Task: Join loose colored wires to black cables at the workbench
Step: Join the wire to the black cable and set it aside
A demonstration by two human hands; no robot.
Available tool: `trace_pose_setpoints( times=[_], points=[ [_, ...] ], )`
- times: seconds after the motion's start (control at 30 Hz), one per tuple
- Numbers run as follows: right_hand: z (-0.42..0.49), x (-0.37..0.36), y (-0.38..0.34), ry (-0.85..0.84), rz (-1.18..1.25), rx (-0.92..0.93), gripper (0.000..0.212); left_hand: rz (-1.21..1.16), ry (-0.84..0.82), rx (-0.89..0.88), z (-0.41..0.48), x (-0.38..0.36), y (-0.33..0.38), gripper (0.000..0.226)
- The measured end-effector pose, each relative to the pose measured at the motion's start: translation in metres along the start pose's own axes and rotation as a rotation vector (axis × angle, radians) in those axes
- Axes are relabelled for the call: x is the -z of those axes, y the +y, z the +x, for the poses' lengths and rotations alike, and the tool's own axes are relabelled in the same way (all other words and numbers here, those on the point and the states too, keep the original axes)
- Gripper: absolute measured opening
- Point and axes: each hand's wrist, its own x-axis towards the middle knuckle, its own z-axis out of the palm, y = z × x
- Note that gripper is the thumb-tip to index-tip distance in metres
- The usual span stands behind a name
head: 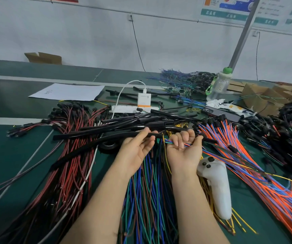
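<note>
Slim blue, green and brown loose wires (145, 199) fan over the green worktop (9, 164), just left of the smooth white controller (215, 187). Just beyond the controller, the right hand (184, 150) curls round several colored wires (170, 142). Left of it, the left hand (136, 148) pinches a glossy black cable (89, 137). Red-black bundles (67, 173) far left and orange wires (265, 182) right of the controller crowd both sides.

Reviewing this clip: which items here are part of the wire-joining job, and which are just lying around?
In the job:
left hand, gripping a black cable
right hand, gripping colored wires
pile of black cables
loose wire bundles

Lying about:
white controller
water bottle
charger
phone
paper sheet
</note>
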Motion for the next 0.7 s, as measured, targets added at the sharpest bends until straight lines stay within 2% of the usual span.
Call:
trace_pose_setpoints(
  times=[0.17,0.37,0.47,0.6,0.7],
  points=[
    [0.0001,-0.0043,-0.0014,-0.026,0.037,0.004,0.062,0.005,-0.035,0.063,-0.0023,-0.0031,-0.0003,0.019],
    [-0.0016,-0.0054,-0.0029,-0.036,0.021,0.004,0.056,-0.033,-0.069,0.094,-0.0036,-0.0041,-0.0012,0.045],
    [-0.0021,-0.0063,-0.0029,-0.043,0.005,0.005,0.057,-0.053,-0.071,0.103,-0.0033,-0.0043,-0.0021,0.043],
    [-0.0016,-0.0069,-0.0033,-0.051,-0.045,0.005,0.066,-0.045,-0.075,0.111,-0.0023,-0.0033,-0.0033,0.026],
    [-0.0021,-0.0068,-0.0041,-0.047,-0.061,0.011,0.061,0.025,-0.085,0.121,-0.0024,-0.0039,-0.0061,0.019]
  ],
)
